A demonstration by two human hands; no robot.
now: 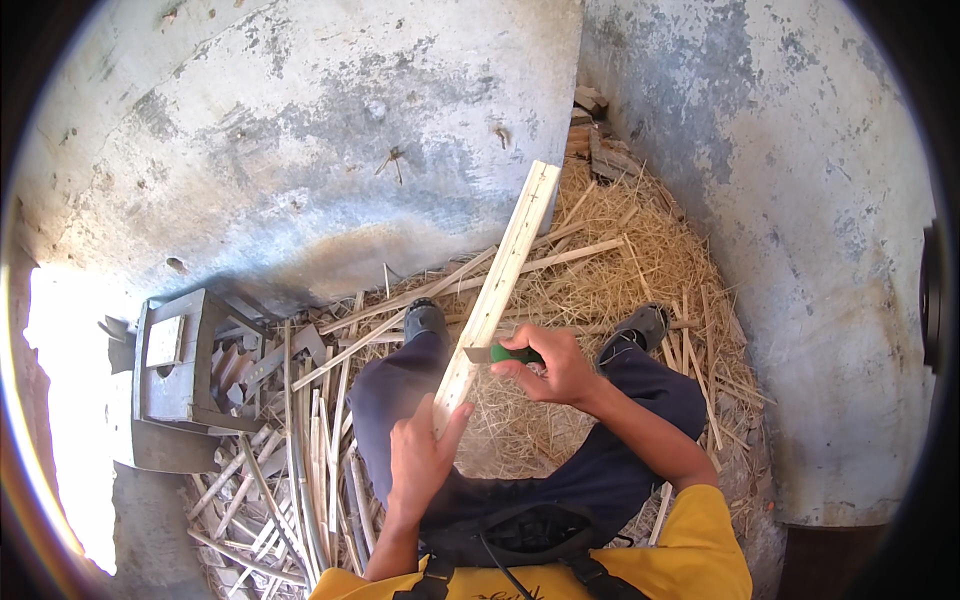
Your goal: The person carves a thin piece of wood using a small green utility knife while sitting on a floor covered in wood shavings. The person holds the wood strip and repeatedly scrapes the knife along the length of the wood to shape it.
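Observation:
My left hand grips the lower end of a long pale wooden strip, thumb on one side and fingers on the other. The strip slants up and away to the right between my knees. Small dark marks run along its face at intervals. In my right hand is a knife with a green handle, my fingers closed round it. Its short, flat blade points left and meets the strip's right side, a little above my left hand. Whether the blade has cut into the wood I cannot tell.
Straw and shavings cover the floor ahead, with loose sticks heaped at my left. A grey wooden box stands at far left, holding wood scraps. Worn plaster walls close in ahead and right. My shoes flank the strip.

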